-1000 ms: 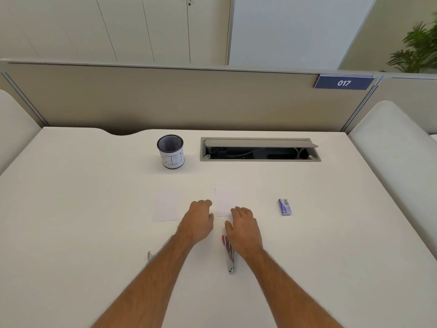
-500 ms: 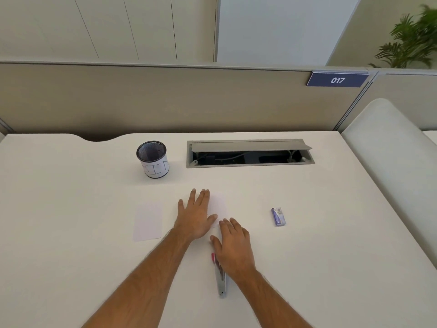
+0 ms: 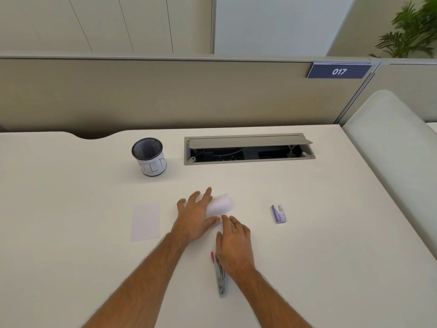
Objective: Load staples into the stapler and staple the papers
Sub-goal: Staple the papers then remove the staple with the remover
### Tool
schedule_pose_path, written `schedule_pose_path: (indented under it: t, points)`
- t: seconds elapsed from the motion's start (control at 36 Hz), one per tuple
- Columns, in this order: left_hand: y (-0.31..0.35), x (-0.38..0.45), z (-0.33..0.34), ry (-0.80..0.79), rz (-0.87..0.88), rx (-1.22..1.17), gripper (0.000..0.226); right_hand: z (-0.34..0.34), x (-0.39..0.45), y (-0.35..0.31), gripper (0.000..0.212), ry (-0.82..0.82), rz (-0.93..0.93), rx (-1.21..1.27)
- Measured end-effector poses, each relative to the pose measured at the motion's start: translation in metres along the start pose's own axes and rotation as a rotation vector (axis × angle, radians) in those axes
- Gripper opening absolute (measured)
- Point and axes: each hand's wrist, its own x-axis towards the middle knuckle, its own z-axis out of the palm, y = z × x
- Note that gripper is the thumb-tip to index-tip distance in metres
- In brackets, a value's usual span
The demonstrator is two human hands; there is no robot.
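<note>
- your left hand (image 3: 195, 216) is lying flat with its fingers spread out, and it is pressing on the left edge of a small white paper (image 3: 218, 205) in the middle of the desk (image 3: 71, 185).
- this paper is looking blurry, so you cannot tell if it is lying flat or curling up.
- your right hand (image 3: 234, 245) is resting palm down with loose, open fingers, just below that paper. it is not pinching anything.
- the stapler (image 3: 220, 273) is lying on the desk right under your right hand. its pink tip is peeking out by your thumb, and its grey metal part is sticking out toward you.
- a second white paper (image 3: 145, 221) is lying flat to the left of your left hand, not touching it.
- the little purple staple box (image 3: 279, 213) is sitting to the right, well apart from both hands.
- a black mesh cup (image 3: 149, 156) is standing upright farther back on the desk, beside an open grey cable hatch (image 3: 248, 149).
</note>
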Motion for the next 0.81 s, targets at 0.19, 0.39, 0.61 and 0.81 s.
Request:
schedule_pose_path:
  t: [0.19,0.39,0.61,0.81]
  points:
    - [0.016,-0.009,-0.001,0.057,-0.070,-0.522,0.082,-0.003,-0.001,0.000,0.050,0.017,-0.003,0.018]
    - [0.023,-0.015,-0.009,0.223,-0.158,-0.610,0.074,-0.010,-0.002,0.001,0.052,0.030,0.012,0.208]
    - [0.019,-0.033,-0.020,0.252,-0.179,-0.745,0.082,-0.040,0.019,0.003,0.058,0.140,0.362,0.933]
    - [0.019,-0.055,-0.036,0.142,-0.115,-0.966,0.088,-0.061,0.029,0.013,0.031,-0.163,0.455,1.375]
